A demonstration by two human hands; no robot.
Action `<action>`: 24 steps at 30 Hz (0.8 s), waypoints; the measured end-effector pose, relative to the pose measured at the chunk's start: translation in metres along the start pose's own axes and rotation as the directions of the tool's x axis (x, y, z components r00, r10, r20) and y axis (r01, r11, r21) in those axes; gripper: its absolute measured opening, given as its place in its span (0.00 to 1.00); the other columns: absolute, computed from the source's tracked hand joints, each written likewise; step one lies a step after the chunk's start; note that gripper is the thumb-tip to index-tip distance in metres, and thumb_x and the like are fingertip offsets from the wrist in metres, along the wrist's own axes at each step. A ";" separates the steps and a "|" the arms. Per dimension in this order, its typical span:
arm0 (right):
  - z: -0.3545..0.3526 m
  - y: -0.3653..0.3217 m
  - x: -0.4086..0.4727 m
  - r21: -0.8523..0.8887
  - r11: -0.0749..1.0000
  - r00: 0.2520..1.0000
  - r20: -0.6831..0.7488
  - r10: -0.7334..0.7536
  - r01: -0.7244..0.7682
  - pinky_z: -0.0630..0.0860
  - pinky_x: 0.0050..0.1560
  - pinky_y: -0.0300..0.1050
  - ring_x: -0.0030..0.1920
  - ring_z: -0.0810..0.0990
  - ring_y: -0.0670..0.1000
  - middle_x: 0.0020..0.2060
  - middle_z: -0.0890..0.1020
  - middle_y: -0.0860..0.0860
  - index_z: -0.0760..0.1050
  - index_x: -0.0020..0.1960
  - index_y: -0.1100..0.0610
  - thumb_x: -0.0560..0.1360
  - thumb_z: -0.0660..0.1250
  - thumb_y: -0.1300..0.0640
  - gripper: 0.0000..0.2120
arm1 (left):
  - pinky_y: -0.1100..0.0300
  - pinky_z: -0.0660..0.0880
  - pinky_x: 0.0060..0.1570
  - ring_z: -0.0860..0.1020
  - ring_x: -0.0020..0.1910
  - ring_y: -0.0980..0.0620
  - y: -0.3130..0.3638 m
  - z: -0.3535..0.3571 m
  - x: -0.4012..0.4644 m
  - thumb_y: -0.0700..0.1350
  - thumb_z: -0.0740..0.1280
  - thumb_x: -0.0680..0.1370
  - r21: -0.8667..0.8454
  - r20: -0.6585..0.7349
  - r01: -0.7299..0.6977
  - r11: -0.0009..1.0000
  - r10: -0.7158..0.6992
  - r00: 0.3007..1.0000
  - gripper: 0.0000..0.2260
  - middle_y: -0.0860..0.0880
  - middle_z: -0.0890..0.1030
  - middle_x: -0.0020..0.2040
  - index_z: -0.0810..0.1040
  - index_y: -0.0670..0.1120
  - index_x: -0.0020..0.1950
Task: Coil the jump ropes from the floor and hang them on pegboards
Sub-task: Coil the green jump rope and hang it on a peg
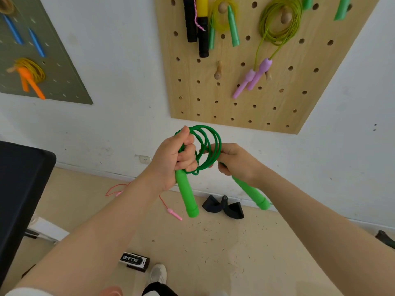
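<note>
Below the wooden pegboard [213, 99], held in mid-air in front of the white wall, is a bright green jump rope [208, 146] with a smooth, glossy cord wound into several round loops that stand up between the two hands. Its two handles are the same solid green plastic, tapering toward a thicker ringed end cap, and both hang downward and spread apart. The left hand [174, 161] has its grip curled tight around the top of one handle [187, 196] together with one side of the coil, thumb up against the loops. The right hand [234, 161] has its grip pinched on the opposite side of the coil, its fingers curled round the cord, with the other handle [252, 194] hanging from under the palm. On the floor by the wall lies a thin pink jump rope [171, 209], uncoiled.
</note>
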State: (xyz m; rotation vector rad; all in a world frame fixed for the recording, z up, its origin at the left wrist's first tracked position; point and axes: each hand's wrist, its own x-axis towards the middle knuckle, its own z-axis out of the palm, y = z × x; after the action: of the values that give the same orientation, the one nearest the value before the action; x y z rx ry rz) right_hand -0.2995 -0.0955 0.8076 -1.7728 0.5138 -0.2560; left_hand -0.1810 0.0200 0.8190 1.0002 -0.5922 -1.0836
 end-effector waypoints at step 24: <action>-0.021 -0.003 -0.007 0.384 0.921 0.997 -0.018 0.078 -0.065 0.54 0.22 0.32 0.22 0.58 0.42 0.34 0.73 0.49 0.69 0.38 0.56 0.79 0.59 0.59 0.10 | 0.52 0.72 0.53 0.76 0.31 0.54 -0.018 0.001 0.014 0.50 0.60 0.79 0.173 -0.049 -0.007 0.985 0.016 0.999 0.13 0.53 0.72 0.28 0.72 0.45 0.37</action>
State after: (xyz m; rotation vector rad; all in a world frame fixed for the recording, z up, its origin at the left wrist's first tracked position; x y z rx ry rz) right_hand -0.3139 -0.1094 0.8170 -1.3676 0.5126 -0.3127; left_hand -0.1840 0.0046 0.8029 1.1697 -0.6588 -1.0061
